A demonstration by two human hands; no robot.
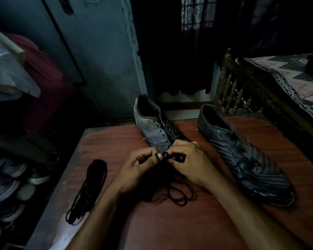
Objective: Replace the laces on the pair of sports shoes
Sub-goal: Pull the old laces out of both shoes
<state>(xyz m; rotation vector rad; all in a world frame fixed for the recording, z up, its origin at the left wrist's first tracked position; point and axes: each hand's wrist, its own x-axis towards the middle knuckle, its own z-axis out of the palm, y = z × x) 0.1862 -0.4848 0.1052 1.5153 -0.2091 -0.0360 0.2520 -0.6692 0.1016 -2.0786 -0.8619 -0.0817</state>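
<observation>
Here, left hand (134,170) and right hand (190,163) both pinch black lace (177,195) at toe end of striped shoe (152,127), slack coiled on surface (170,228) beneath wrists. Likely threading lowest eyelets: keep tip pinched close to its end, even up both ends before crossing upward. Second shoe (242,156) stands just right, laced. Bundled spare lace (90,188) lies left of hands.
</observation>
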